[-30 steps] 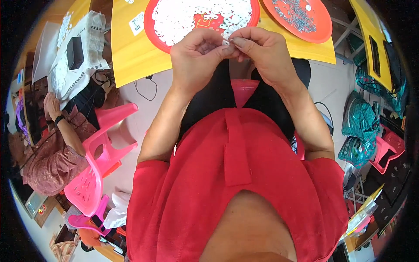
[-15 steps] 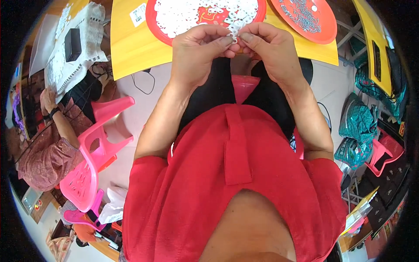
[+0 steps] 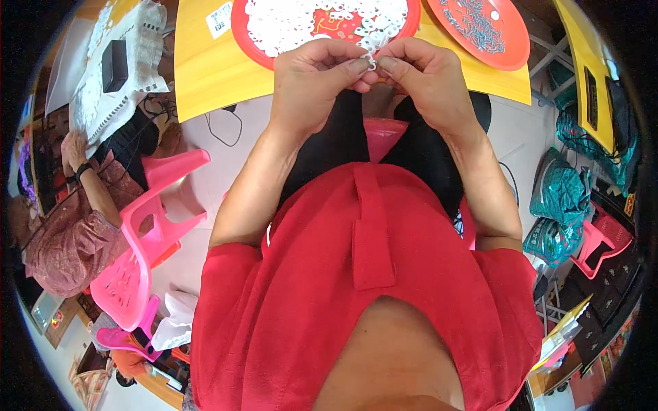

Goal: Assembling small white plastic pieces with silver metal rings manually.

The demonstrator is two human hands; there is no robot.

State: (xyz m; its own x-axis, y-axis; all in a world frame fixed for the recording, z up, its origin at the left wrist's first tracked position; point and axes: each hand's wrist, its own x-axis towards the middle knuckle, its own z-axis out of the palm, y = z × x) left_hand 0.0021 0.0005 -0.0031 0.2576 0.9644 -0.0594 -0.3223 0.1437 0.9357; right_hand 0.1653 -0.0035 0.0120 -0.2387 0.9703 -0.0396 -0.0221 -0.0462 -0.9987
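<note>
Over the near edge of the yellow table (image 3: 205,82), my left hand (image 3: 308,89) and my right hand (image 3: 433,89) meet, thumbs and fingertips pinched close together. Between them shows a small white plastic piece (image 3: 372,64) with a ring-shaped end; its exact kind is too small to make out. Each hand is closed on it. Just beyond my fingers lies a round red tray (image 3: 241,42) heaped with many small white ringed pieces (image 3: 281,27). An orange-red plate (image 3: 515,48) to the right holds many thin grey metal pieces (image 3: 480,31), like small screws or pins.
A white label (image 3: 219,19) lies on the table left of the tray. Another person (image 3: 82,233) sits at the left by a pink chair (image 3: 147,219) and a cloth-covered table with a black box (image 3: 114,66). Teal bags (image 3: 561,185) stand on the right floor.
Both hands stay pinched together with only slight finger shifts. The white piece's ring shows a little more clearly between the fingertips. The whole view has shifted very slightly.
</note>
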